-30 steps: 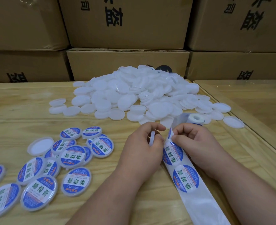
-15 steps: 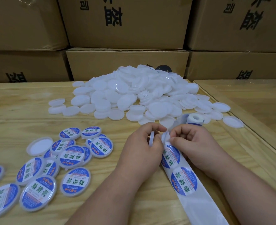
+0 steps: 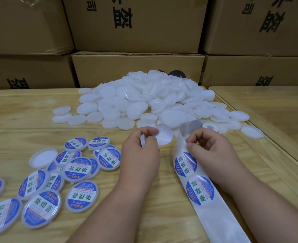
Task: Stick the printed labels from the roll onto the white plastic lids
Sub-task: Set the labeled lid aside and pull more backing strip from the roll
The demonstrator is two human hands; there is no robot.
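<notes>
Left hand (image 3: 141, 155) fingers pinch a peeled label (image 3: 165, 137) and lid (image 3: 142, 140); right hand (image 3: 213, 155) fingers grip the backing strip (image 3: 180, 142)

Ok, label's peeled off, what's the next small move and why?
Probably press the label onto the lid. The left hand holds both, the lid on edge with the label's white back showing beside it; the right hand just pins the strip.

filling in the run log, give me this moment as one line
left hand: holds white plastic lid and peeled round label | right hand: pinches label backing strip | label on lid: not yet
</notes>
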